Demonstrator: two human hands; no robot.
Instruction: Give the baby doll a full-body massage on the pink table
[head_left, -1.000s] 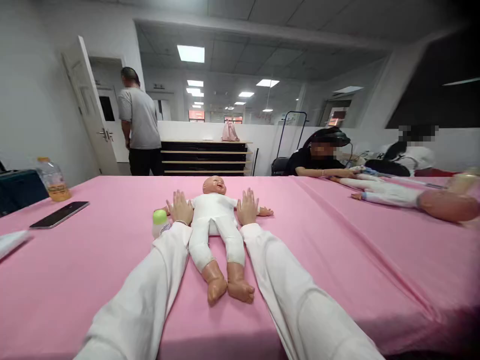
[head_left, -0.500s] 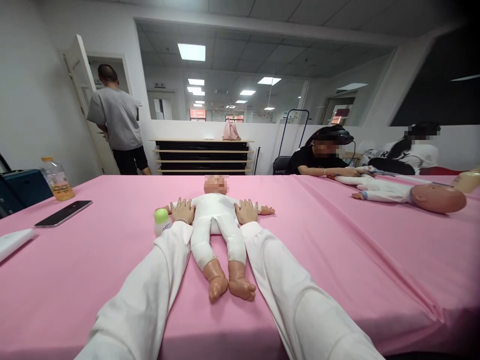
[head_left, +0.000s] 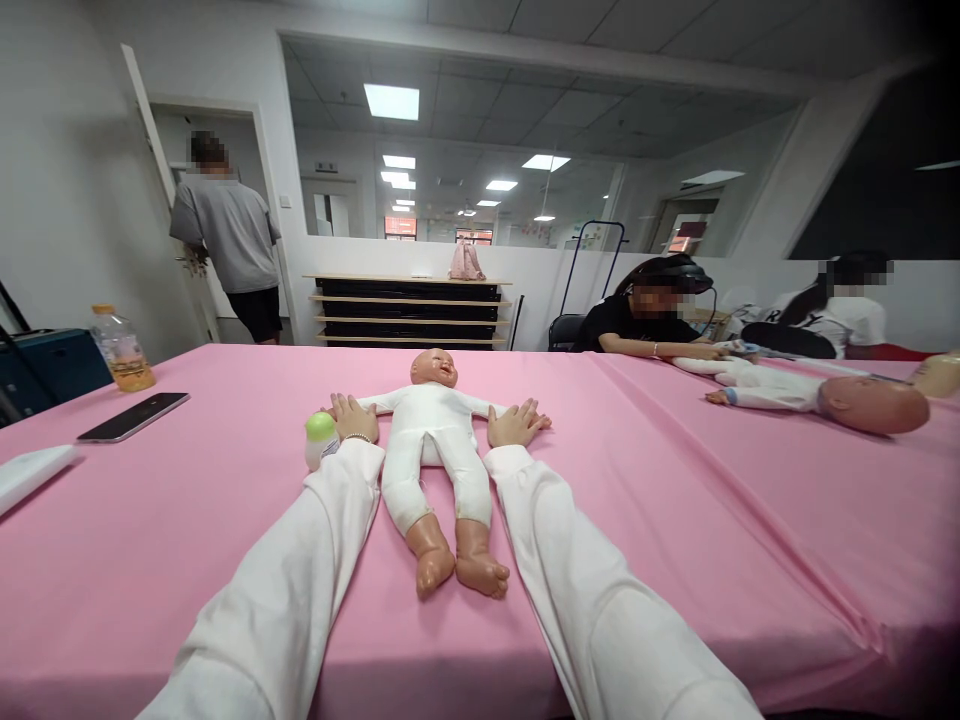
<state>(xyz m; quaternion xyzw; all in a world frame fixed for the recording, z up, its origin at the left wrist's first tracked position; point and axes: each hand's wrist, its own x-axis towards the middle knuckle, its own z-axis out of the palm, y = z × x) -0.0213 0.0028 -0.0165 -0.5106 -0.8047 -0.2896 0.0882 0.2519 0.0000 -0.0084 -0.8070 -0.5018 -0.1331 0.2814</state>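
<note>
A baby doll [head_left: 431, 420] with a white cloth body lies on its back on the pink tablecloth [head_left: 645, 530], feet toward me and arms spread. My left hand [head_left: 355, 418] rests with fingers extended over the doll's arm on the left side. My right hand [head_left: 516, 423] lies spread on the doll's other forearm, close to its small hand. Neither hand is wrapped round anything. Just left of my left wrist stands a small white bottle with a green cap [head_left: 321, 440].
On the left are a phone [head_left: 135, 417], a drink bottle [head_left: 122, 350] and a white object [head_left: 34, 475]. At the right a person in black [head_left: 637, 320] handles a second doll [head_left: 825, 395]. Another person [head_left: 229, 240] stands at the door.
Both my hands have slid outward along the doll's arms, away from its body, the right one farther. The person at the door has moved slightly, and the door stands wider.
</note>
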